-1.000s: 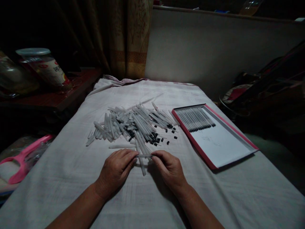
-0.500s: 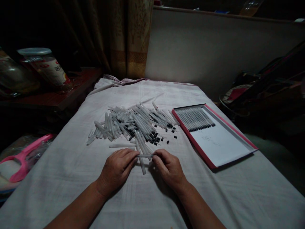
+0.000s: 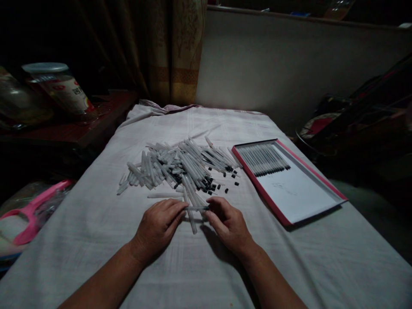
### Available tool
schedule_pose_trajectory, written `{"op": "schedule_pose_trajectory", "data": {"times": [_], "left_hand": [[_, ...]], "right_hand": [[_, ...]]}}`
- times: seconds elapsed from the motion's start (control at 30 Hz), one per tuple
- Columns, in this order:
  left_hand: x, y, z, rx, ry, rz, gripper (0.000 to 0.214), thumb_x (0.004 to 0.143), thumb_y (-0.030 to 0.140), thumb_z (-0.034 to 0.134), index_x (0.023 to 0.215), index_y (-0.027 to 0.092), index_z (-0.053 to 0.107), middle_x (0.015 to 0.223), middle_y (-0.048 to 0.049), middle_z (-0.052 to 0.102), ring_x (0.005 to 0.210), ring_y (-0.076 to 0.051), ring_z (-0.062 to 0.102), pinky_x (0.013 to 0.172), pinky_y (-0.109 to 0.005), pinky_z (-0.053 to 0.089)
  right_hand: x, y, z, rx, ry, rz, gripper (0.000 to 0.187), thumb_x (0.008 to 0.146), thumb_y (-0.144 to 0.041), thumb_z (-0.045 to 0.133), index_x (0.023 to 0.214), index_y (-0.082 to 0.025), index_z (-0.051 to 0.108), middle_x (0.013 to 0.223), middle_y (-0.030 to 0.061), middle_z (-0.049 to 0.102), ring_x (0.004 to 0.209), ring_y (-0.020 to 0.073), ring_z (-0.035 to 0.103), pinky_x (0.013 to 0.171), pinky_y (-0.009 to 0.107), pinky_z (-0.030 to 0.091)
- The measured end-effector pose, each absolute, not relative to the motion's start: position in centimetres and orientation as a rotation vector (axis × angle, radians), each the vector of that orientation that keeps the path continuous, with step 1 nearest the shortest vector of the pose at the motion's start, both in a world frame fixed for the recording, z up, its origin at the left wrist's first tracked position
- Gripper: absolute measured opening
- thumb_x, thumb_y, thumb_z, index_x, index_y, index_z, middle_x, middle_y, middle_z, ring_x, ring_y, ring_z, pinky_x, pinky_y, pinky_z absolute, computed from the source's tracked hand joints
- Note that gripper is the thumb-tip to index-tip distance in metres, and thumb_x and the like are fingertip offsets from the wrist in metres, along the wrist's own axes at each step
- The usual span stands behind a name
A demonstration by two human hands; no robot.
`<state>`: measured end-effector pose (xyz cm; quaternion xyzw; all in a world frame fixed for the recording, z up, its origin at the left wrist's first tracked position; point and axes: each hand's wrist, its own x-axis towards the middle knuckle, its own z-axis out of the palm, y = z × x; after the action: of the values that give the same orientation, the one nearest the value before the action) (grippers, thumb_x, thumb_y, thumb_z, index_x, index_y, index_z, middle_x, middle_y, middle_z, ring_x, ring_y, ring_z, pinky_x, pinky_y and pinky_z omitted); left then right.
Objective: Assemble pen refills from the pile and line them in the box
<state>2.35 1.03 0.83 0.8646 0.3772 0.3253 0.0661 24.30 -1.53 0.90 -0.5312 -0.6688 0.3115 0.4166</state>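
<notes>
A thin clear pen [image 3: 197, 208] with a dark end lies level between my two hands. My left hand [image 3: 161, 222] is closed on its left end, thumb and forefinger pinched together. My right hand [image 3: 228, 221] is at the dark end, with thumb and forefinger parted around it; whether they touch it is hard to see. Just beyond, several loose clear pen barrels [image 3: 190, 193] lie partly under the held pen. A large heap of clear tubes [image 3: 161, 165] spreads behind them, with small black plugs [image 3: 213, 187] scattered along its right side.
At right, a shallow red-edged box [image 3: 277, 214] holds a row of pens [image 3: 264, 159] with black ends. A pale cloth [image 3: 135, 274] covers the table. Pink-handled scissors [image 3: 32, 212] lie at left, below a lidded jar [image 3: 64, 90] on a dark wooden surface. A curtain [image 3: 183, 51] hangs behind.
My right thumb and forefinger have parted at the pen's dark end, where they were pinched before. My left hand keeps its grip in nearly the same place.
</notes>
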Motion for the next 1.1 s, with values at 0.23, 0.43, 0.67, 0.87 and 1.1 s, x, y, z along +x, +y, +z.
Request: {"op": "schedule_pose_trajectory", "data": {"times": [0.23,0.43,0.67,0.87,1.1], "left_hand": [[2.4,1.02,0.89,2.594,1.145,0.991,0.019,0.095,0.024,0.052,0.106,0.019,0.066,0.092,-0.0071,0.072,0.083,-0.018,0.068,0.073,-0.03,0.054],[2.37,1.08,0.84,2.609,1.126,0.998,0.018,0.094,0.022,0.053,0.107,0.018,0.065,0.092,-0.0073,0.073,0.083,-0.019,0.068,0.074,-0.031,0.055],[2.36,1.07,0.8,2.617,1.133,1.0,0.017,0.094,0.023,0.053,0.105,0.018,0.066,0.091,-0.0073,0.073,0.082,-0.019,0.068,0.073,-0.031,0.055],[2.36,1.04,0.87,2.617,1.133,0.979,0.018,0.094,0.022,0.052,0.106,0.017,0.065,0.091,-0.0074,0.072,0.082,-0.019,0.068,0.073,-0.031,0.055],[2.39,0.95,0.92,2.603,1.131,0.994,0.019,0.094,0.023,0.052,0.106,0.019,0.066,0.091,-0.0069,0.072,0.083,-0.018,0.068,0.074,-0.031,0.055]], "right_hand": [[24.37,-1.55,0.91,-1.349,-1.699,0.739,0.01,0.087,-0.026,0.055,0.09,-0.02,0.063,0.075,0.0009,0.068,0.064,0.013,0.062,0.06,0.022,0.047],[24.34,-1.55,1.12,-1.335,-1.7,0.737,0.009,0.087,-0.023,0.053,0.087,-0.02,0.062,0.073,0.0002,0.066,0.064,0.013,0.061,0.06,0.022,0.047],[24.42,-1.53,0.9,-1.332,-1.727,0.718,0.009,0.087,-0.023,0.053,0.09,-0.021,0.062,0.076,0.0014,0.069,0.067,0.0142,0.064,0.063,0.024,0.048],[24.43,-1.58,0.93,-1.344,-1.723,0.755,0.01,0.088,-0.024,0.053,0.093,-0.02,0.061,0.077,0.0013,0.068,0.066,0.0139,0.063,0.062,0.023,0.048],[24.49,-1.65,1.03,-1.346,-1.729,0.762,0.01,0.089,-0.026,0.053,0.09,-0.02,0.061,0.072,0.0001,0.066,0.062,0.0131,0.061,0.059,0.023,0.047]]}}
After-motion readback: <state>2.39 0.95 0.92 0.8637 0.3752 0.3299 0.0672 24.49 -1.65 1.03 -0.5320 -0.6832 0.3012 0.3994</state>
